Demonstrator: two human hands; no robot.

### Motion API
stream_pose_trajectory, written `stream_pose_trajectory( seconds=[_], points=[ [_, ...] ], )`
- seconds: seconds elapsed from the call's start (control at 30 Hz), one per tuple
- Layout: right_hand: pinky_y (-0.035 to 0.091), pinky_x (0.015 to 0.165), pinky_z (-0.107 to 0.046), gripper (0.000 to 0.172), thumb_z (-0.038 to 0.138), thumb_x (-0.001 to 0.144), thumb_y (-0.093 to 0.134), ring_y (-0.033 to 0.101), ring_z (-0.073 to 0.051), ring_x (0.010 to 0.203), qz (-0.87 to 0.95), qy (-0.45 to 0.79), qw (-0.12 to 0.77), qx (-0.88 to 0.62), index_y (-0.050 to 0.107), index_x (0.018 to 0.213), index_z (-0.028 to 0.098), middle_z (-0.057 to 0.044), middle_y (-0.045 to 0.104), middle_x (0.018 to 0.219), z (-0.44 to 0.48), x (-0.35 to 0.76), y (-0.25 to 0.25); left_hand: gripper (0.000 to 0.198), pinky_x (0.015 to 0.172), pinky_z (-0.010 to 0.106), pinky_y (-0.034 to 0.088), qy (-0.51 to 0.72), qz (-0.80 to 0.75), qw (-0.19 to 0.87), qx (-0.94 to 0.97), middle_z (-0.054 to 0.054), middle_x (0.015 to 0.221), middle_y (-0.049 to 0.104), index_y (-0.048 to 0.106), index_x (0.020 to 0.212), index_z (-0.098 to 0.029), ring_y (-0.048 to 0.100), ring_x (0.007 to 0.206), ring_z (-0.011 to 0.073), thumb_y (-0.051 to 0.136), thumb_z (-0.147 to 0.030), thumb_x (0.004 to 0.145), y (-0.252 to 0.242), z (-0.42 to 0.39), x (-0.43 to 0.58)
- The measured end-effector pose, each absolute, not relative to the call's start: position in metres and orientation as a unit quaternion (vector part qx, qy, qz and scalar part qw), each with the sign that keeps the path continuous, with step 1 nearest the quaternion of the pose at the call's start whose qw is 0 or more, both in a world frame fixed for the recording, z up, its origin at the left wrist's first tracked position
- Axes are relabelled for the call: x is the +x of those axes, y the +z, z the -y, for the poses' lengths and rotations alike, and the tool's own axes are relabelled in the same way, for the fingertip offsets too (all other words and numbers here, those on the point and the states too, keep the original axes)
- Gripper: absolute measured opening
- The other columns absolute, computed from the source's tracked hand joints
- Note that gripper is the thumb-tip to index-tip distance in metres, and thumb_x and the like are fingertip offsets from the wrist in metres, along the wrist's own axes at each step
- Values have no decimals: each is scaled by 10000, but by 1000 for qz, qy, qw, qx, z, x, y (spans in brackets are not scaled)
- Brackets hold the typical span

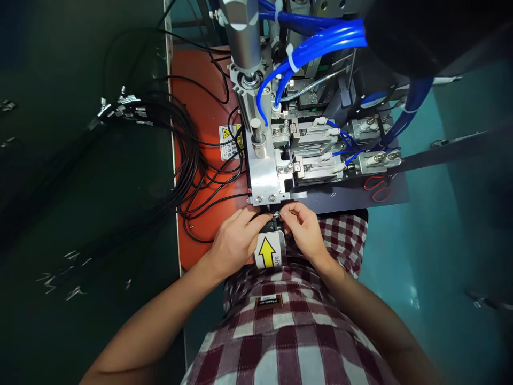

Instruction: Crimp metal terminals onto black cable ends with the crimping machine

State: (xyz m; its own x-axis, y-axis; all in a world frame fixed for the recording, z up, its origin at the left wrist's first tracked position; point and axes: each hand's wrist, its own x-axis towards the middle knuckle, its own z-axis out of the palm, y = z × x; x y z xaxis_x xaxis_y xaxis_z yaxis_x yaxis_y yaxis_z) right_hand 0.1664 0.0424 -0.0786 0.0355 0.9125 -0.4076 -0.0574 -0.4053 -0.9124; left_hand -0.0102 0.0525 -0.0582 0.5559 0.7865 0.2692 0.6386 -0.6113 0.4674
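My left hand (pixel 235 239) and my right hand (pixel 303 227) meet at the front edge of a small metal press machine (pixel 266 176). Both pinch at a tiny dark part (pixel 274 215) just below the machine's silver base plate. The fingers of each hand are closed together around it. What exactly they hold is too small to name. A black block with a yellow arrow label (pixel 267 251) sits right under my hands, the arrow pointing toward the machine.
Black cables (pixel 188 155) loop over an orange mat (pixel 200 107) at the left. Blue air hoses (pixel 316 43) run over the machine's cylinder (pixel 242 37). Red-handled scissors (pixel 379 187) lie on the dark plate at right. My plaid shirt fills the foreground.
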Motion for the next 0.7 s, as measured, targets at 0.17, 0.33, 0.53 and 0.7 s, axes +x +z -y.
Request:
stream_pose_trajectory(
  seconds=[0.17, 0.33, 0.53, 0.7],
  points=[
    [381, 477, -236, 223, 389, 813, 629, 471, -103, 496, 356, 597, 413, -588, 570, 746, 185, 36, 528, 593, -43, 166, -79, 313, 765, 324, 552, 234, -411, 157, 867, 104, 1005, 640, 633, 1064, -153, 610, 900, 201, 448, -34, 841, -58, -53, -9],
    [390, 485, -231, 224, 389, 811, 637, 474, -94, 497, 346, 607, 423, -577, 572, 749, 184, 36, 544, 621, -43, 166, -80, 287, 774, 315, 539, 228, -410, 165, 868, 111, 997, 637, 637, 1061, -124, 601, 913, 203, 451, -38, 860, -58, -54, -9],
    [397, 496, -233, 247, 409, 813, 650, 468, -88, 507, 331, 630, 422, -562, 583, 762, 177, 31, 560, 657, -43, 169, -81, 249, 645, 347, 457, 139, -437, 65, 886, 110, 910, 607, 656, 1082, -164, 517, 802, 236, 495, -153, 892, -43, -48, -5],
    [388, 477, -231, 288, 444, 810, 651, 464, -85, 491, 325, 616, 438, -569, 580, 743, 173, 32, 556, 633, -43, 165, -82, 316, 678, 340, 462, 95, -447, 96, 884, 122, 933, 598, 599, 1173, -92, 493, 801, 226, 458, -115, 890, -42, -38, 2]
  ],
)
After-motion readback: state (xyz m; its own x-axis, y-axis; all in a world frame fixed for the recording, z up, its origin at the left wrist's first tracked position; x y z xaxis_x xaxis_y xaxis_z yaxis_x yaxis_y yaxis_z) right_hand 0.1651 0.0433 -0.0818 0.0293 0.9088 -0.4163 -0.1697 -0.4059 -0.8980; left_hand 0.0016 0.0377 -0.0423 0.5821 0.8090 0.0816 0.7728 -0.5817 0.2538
